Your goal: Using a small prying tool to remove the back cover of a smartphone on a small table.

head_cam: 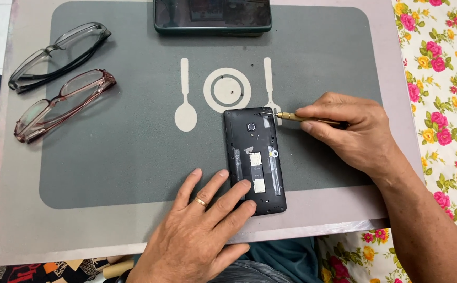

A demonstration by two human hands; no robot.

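Phone (254, 160) with its back cover off is lying face down on the grey placemat (134, 157), right under the fingertips of the left hand (199, 230). That hand isn't gripping anything, fingers are spread flat and just pressing down on the lower left part of the body. The right hand (351, 131) is pinched shut around a small brass-handled screwdriver (304, 117), tip touching the phone's top corner on that hand's side, near the camera lens.

My take: it's light and stiff, but the open back looks fragile, with exposed card slots and thin plastic framing. It'd probably skate around on the mat if not pinned. Best hold looks like the outer edges or the bare lower frame, keeping off the innards.

Beyond the left hand, two pairs of glasses, one black (55, 55) and one reddish (63, 105). Another dark phone (212, 17) sits at the far edge of the mat.
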